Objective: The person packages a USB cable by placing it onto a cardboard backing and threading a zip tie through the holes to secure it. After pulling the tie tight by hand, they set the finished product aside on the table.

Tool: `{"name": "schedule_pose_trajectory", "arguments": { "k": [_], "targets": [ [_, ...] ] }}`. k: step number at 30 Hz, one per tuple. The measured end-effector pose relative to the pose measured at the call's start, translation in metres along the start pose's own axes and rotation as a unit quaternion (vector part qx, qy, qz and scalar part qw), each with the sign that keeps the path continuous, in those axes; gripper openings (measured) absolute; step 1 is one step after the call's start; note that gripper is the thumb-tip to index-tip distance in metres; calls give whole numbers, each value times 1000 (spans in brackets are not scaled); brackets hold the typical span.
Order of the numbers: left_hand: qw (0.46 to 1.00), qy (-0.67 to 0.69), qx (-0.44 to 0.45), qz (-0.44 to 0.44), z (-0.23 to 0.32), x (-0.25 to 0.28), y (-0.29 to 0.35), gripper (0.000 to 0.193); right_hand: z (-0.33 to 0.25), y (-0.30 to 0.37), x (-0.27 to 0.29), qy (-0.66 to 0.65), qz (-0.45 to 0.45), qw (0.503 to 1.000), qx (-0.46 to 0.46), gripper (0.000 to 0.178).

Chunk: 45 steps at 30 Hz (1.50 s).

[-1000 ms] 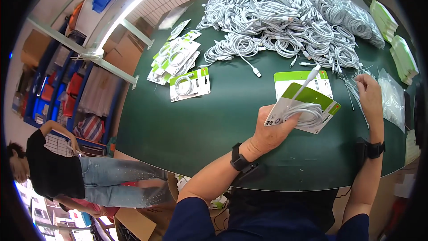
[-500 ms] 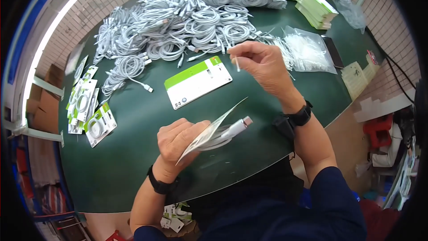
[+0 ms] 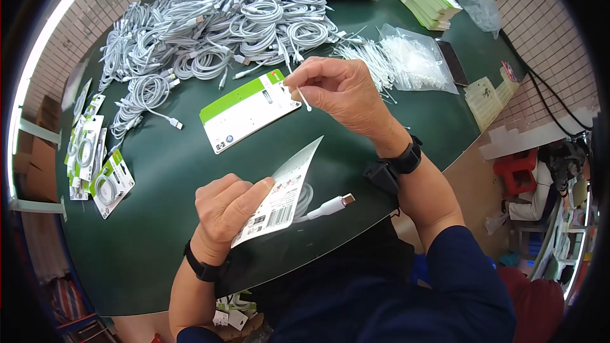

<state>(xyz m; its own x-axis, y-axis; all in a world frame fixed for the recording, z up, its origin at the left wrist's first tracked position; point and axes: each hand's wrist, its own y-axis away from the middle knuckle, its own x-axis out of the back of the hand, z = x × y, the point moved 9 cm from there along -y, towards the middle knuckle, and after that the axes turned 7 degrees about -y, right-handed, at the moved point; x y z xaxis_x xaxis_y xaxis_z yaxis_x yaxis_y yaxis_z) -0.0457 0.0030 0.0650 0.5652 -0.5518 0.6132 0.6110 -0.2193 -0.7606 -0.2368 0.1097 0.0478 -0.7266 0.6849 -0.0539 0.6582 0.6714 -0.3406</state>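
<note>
My left hand (image 3: 225,209) is closed on a printed packaging card (image 3: 279,200), its back turned up toward me. Behind the card a coiled white charging cable (image 3: 330,207) shows, its plug sticking out to the right. My right hand (image 3: 346,92) is raised above the table and pinches a thin white cable tie (image 3: 304,96) between thumb and fingertips, the small head of the tie hanging down. Under and left of that hand, a green and white card (image 3: 248,114) lies flat on the table.
A big heap of grey-white cables (image 3: 210,25) covers the far side. Loose cable ties (image 3: 368,57) lie beside a clear bag of ties (image 3: 416,63). Carded cables (image 3: 89,146) are piled at the left. Stacked cards (image 3: 429,0) stand at the far right of the green table (image 3: 159,241).
The card in my left hand has turned so its printed back shows more. My right hand keeps its pinch, and more of the cable tie is visible. The whole view has shifted slightly.
</note>
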Motion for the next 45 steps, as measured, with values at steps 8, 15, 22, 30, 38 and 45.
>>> {"name": "schedule_pose_trajectory", "arguments": {
  "k": [8,15,22,30,38,45],
  "targets": [
    [1000,10,14,7,-6,4,6,40,1,4,1,-27,4,999,-28,13],
    [1000,8,26,1,-9,8,11,39,8,1,0,-72,7,997,10,12],
    [999,26,26,-15,-9,2,2,29,12,3,10,-97,43,990,-93,7],
    [999,26,28,-26,-5,6,12,17,33,-4,19,39,84,996,-6,13],
    [1000,1,-1,21,-1,13,5,14,16,-8,19,118,94,982,110,10],
    [999,-12,1,31,-3,15,5,21,0,-4,17,155,88,963,202,7]
  ]
}}
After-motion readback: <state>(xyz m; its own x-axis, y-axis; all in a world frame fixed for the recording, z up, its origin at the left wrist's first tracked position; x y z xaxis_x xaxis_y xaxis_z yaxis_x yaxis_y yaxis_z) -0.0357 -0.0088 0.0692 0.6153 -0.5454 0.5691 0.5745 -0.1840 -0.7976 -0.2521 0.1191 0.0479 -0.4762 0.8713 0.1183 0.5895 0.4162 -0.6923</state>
